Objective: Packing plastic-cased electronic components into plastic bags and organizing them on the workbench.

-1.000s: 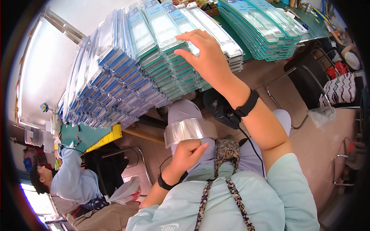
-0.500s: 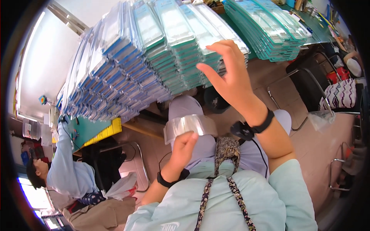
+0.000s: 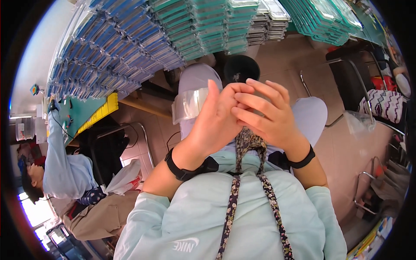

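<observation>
My left hand is raised over my lap, its thumb stretched up and apart. My right hand meets it from the right, with long fingers spread and lightly bent across the left fingertips. Nothing shows between the two hands, though part of the left fingers is hidden behind the right. Just behind my left hand, a wide roll of clear film rests on my thigh, partly covered by the hand. Beyond the hands rise tall stacks of blue-edged clear plastic packs and green-edged clear plastic packs.
A dark round bucket stands on the floor under the stacks' front edge. To the right is a black chair with a metal frame and a patterned cloth. On the left, a co-worker reaches toward a green table with a yellow edge.
My right hand has come down from beside the stacks to meet my left hand. The left hand has left the film roll and risen. The view has tilted lower.
</observation>
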Motion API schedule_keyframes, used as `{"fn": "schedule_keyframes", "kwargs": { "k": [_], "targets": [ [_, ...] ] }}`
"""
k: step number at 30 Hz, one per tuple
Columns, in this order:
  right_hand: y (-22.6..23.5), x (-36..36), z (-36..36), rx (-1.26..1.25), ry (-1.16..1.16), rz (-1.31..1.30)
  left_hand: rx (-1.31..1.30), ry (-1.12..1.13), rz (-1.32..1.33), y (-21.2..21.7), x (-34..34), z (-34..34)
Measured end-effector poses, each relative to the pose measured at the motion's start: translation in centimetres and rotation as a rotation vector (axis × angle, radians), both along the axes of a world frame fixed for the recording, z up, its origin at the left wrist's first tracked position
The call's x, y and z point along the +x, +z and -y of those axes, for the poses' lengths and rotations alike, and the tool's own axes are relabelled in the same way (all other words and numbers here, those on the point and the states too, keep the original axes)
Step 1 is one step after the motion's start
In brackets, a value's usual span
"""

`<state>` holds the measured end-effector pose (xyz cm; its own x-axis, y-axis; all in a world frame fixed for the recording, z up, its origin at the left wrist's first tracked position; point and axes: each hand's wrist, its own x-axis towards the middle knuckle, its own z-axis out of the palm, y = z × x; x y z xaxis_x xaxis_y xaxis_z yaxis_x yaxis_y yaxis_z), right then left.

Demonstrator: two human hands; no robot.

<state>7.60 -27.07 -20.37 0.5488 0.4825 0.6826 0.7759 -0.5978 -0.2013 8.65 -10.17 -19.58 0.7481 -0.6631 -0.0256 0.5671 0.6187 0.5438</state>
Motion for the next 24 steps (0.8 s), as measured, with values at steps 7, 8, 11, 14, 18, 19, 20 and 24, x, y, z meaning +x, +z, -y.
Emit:
{"fn": "schedule_keyframes", "kwargs": {
  "k": [7, 8, 11, 14, 18, 19, 20, 24],
  "targets": [
    [-0.9, -0.8, 1.3, 0.014, -0.085, 0.077, 0.140, -0.045, 0.079, -0.3, -1.1, 2.1],
    [-1.1, -0.8, 1.4, 0.054, -0.095, 0.102, 0.184, -0.043, 0.123, -0.4, -1.2, 2.3],
    [-1.3, -0.3, 1.8, 0.131, -0.115, 0.138, 0.165, -0.069, 0.133, -0.4, -1.3, 2.5],
    [-1.7, -0.2, 1.9, 0.203, -0.099, 0.121, 0.141, -0.054, 0.109, -0.7, -1.2, 2.5],
    [-2.0, -0.2, 1.7, 0.286, -0.085, 0.095, 0.217, -0.043, 0.095, -0.3, -0.8, 2.4],
    [-1.9, -0.3, 1.6, 0.320, -0.091, 0.056, 0.242, -0.015, 0.065, -0.4, -0.8, 2.5],
    [-1.9, -0.3, 1.5, 0.353, -0.098, 0.017, 0.266, 0.013, 0.035, -0.5, -0.8, 2.5],
    [-2.1, 0.0, 1.5, 0.321, -0.097, -0.069, 0.325, 0.096, -0.042, -1.4, -0.6, 2.3]
  ]
}}
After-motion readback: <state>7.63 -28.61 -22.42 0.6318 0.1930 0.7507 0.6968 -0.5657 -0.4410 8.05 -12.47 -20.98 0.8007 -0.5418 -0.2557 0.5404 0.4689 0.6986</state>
